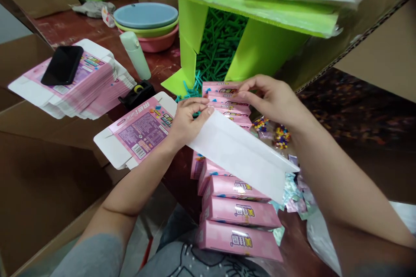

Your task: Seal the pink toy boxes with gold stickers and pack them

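A folded white sheet or carton slants over a row of pink boxes. Its upper left corner is pinched between the thumb and fingers of my left hand. My right hand is at the far end of the row, its thumb and fingers bent over the upper pink boxes; whether it grips one is not clear. Left of my left hand lies a flat pink carton with a purple printed panel and white flaps.
A black phone rests on stacked flat cartons. Near them are a tape dispenser, a pale green bottle and nested basins. A green box holds green pieces. Small packets lie right of the row.
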Tool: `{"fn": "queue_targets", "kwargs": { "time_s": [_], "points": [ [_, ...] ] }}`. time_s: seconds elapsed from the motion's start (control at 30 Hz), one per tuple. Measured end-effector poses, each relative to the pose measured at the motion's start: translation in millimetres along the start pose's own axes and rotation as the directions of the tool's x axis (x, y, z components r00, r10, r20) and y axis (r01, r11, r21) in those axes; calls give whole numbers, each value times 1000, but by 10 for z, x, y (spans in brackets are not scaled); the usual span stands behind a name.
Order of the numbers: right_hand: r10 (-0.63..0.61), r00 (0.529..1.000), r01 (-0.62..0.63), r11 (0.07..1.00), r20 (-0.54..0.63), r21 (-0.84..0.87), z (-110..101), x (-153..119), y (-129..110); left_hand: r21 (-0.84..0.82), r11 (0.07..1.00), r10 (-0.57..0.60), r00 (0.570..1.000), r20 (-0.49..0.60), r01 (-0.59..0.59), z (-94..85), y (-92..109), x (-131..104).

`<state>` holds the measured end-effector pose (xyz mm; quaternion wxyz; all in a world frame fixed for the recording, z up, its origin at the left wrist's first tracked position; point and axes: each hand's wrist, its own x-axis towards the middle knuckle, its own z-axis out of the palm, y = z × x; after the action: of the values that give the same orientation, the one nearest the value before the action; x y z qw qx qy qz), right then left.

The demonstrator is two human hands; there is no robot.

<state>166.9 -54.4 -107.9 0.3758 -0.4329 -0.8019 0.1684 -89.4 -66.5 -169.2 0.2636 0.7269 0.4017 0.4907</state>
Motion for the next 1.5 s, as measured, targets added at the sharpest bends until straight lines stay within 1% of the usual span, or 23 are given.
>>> {"fn": "queue_targets", "kwargs": {
  "time_s": [0.1, 0.17, 0.23, 0.3, 0.37, 0.4, 0.47, 0.53, 0.57, 0.63, 0.7, 0.77, 0.8, 0.87, 0.97, 1.03, 1.1, 1.2, 1.3, 1.37, 1.4, 1.47, 1.5],
  "points": [
    [0, 997, 9, 994, 78, -112, 29, 138, 256, 12, 999, 33, 999, 8, -33, 10, -5, 11],
    [-8, 995, 22, 988, 98, -152, 85, 175, 349, -16, 999, 29, 1000, 10, -29, 7, -7, 1],
    [-15, 997, 29, 981, 70, -193, 140, 171, 382, -56, 998, -10, 1000, 15, 11, -10, -5, -18],
    [-2, 1000, 4, 974, 12, -225, 178, 145, 381, -108, 992, -68, 997, 20, 70, -32, 6, -34],
    [12, 1000, -20, 956, -29, -293, 195, 116, 374, -167, 978, -120, 992, 32, 123, -44, 24, -38],
    [7, 1000, -16, 937, -27, -348, 195, 103, 376, -200, 969, -139, 989, 40, 145, -43, 33, -36],
    [-16, 1000, 23, 881, 19, -472, 180, 86, 387, -263, 948, -168, 984, 58, 178, -29, 48, -23],
    [-18, 997, 53, 843, 70, -535, 147, 83, 385, -317, 928, -184, 981, 63, 195, -8, 57, -9],
    [-21, 996, 64, 848, 88, -526, 126, 85, 365, -335, 921, -188, 980, 64, 199, 0, 61, -3],
    [-55, 991, 101, 906, 124, -412, 81, 95, 260, -360, 909, -197, 978, 70, 209, 9, 71, 4],
    [-108, 984, 135, 970, 141, -200, 42, 104, 74, -384, 895, -212, 974, 84, 228, 7, 90, 4],
    [-130, 980, 130, 991, 150, 6, 23, 105, -142, -408, 877, -233, 967, 101, 254, 2, 117, -2],
    [-126, 979, 116, 990, 160, 75, 24, 102, -236, -416, 870, -242, 964, 107, 265, 1, 130, -7],
    [-93, 975, 62, 986, 201, 154, 50, 88, -362, -423, 865, -251, 963, 101, 270, 0, 150, -22],
    [24, 965, -86, 969, 262, 231, 128, 55, -401, -409, 883, -229, 972, 52, 230, -2, 155, -47],
    [82, 959, -161, 946, 273, 280, 177, 33, -390, -382, 902, -203, 978, 35, 201, -14, 148, -61],
    [96, 963, -175, 933, 253, 314, 201, 21, -395, -345, 923, -166, 985, 42, 171, -35, 142, -70],
    [55, 978, -118, 942, 201, 314, 188, 21, -442, -246, 965, -92, 996, 19, 94, -59, 160, -78],
    [-7, 994, -18, 975, 110, 220, 161, 14, -513, -38, 998, -45, 996, -71, 42, -37, 217, -86],
    [-18, 999, 14, 994, 45, 104, 159, -6, -572, 142, 990, 14, 987, -161, 9, 7, 266, -92],
    [-16, 1000, 16, 999, 15, 45, 163, -18, -608, 226, 974, 65, 976, -206, -18, 34, 289, -93],
    [8, 999, -10, 999, -42, -40, 176, -39, -686, 359, 929, 193, 942, -274, -86, 87, 326, -92],
    [37, 997, -40, 998, -70, -51, 181, -45, -726, 407, 906, 252, 921, -297, -117, 111, 339, -88]
  ]
}}
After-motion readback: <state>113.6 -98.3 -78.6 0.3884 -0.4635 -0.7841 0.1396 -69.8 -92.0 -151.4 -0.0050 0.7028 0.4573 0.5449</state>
